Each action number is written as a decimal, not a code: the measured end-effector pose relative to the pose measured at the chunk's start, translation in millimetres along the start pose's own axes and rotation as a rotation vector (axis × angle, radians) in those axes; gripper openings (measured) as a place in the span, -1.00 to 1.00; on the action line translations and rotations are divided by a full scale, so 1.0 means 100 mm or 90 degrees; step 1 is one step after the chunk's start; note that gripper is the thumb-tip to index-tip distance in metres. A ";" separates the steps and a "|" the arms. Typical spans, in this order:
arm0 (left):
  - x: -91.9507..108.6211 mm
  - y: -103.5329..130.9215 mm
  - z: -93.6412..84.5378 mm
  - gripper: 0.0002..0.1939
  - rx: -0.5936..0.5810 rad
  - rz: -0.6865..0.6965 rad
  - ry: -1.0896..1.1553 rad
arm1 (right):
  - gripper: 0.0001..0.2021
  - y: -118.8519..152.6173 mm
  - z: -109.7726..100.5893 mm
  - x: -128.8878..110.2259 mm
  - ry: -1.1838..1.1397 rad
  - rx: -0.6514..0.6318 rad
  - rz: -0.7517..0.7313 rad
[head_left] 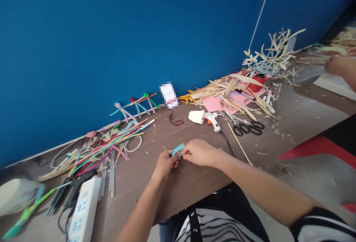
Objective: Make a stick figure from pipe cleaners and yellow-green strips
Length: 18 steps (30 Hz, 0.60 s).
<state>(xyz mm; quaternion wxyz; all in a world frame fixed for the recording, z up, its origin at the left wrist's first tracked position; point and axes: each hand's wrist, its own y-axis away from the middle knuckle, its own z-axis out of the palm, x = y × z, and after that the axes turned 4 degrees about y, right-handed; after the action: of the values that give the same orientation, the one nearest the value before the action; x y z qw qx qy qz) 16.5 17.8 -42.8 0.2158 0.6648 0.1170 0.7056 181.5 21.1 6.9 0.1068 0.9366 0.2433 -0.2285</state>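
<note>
A small light-blue fuzzy piece (178,149) is between my two hands over the table's front part. My left hand (166,163) has its fingers closed round the lower left side of it, and a thin stick or wire pokes out above and below those fingers. From the right, my right hand (196,152) pinches the other end of the blue piece. The fingertips of both hands nearly meet. Beyond them lie a white glue gun (213,120) with a white cup-like cover on its front and a string of brown beads (176,122).
Black-handled scissors (247,128) and a thin stick (239,143) lie right of my hands. Coloured strips (102,149), a power strip (85,210) and a white tub (18,196) are at left. Pale husk strips (233,86) cover the back right; another person's hand (342,68) is far right.
</note>
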 end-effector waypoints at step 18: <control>-0.08 0.03 -0.16 -0.80 -0.094 -0.118 0.233 | -0.73 0.00 0.51 0.24 -0.023 0.126 0.042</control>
<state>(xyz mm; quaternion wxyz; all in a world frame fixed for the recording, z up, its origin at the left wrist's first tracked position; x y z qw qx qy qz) 0.8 13.5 -50.5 0.3028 0.4944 0.1627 0.7984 181.3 15.2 -49.2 0.0254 0.9458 0.1869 -0.2643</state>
